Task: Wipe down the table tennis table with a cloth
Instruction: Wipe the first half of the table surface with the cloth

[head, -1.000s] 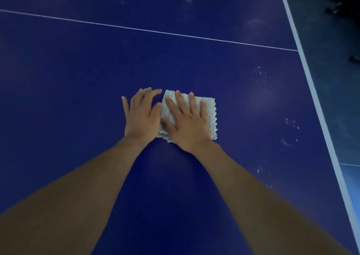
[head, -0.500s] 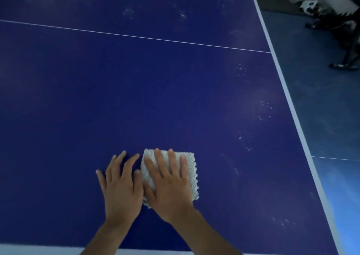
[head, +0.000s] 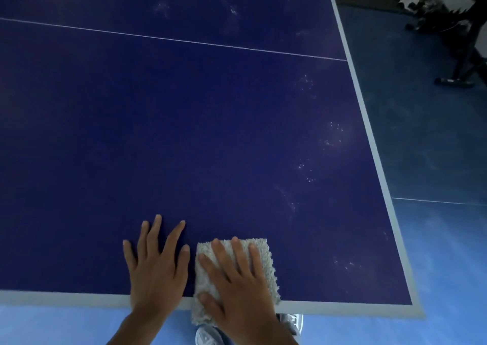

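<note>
— What sits at our left?
— Our left grip [head: 155, 273], released, with its fingers spread flat on the dark blue table tennis surface [head: 210, 133], at its white near edge.
— And just beside it?
— Our right grip [head: 237, 292], released too, pressing its palm on the pale grey shaggy folded cloth [head: 270, 270], which overhangs that edge. Farther right, white specks [head: 334, 133] dot the surface.

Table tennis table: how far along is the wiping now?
Done: the middle of the table shows no specks. In hand: the right hand presses the cloth flat at the near edge, the left hand rests beside it. Left: white specks along the right side and beyond the line.
</note>
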